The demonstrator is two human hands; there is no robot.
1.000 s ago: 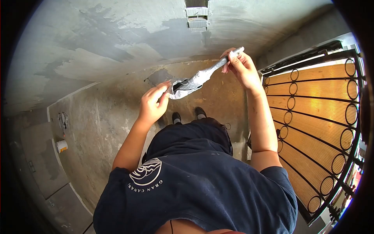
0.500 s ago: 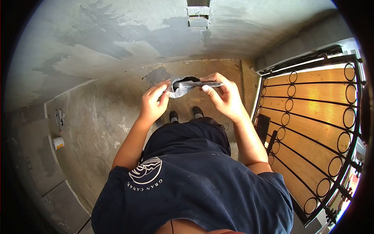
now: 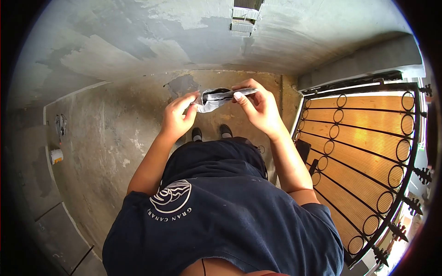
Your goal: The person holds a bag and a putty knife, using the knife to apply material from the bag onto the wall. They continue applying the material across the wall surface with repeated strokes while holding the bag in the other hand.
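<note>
A grey, crumpled bag-like container (image 3: 208, 106) with a dark opening hangs between my hands. My left hand (image 3: 178, 116) pinches its left edge between thumb and fingers. In my right hand (image 3: 258, 108) is a flat grey tool (image 3: 242, 92), gripped between thumb and fingers, its far end reaching into the opening. What lies inside the container is too dark to make out.
A patchy grey wall (image 3: 138, 41) rises ahead, with a slatted opening (image 3: 244, 20) in it. A black metal gate (image 3: 359, 138) with an orange ribbed panel stands at right. On the floor at left are a white-and-orange tub (image 3: 56, 156) and a dark smeared object (image 3: 61, 125).
The view has shifted slightly. Both hands and the container appear a little further left in the view, and the tool lies slightly deeper within the opening.
</note>
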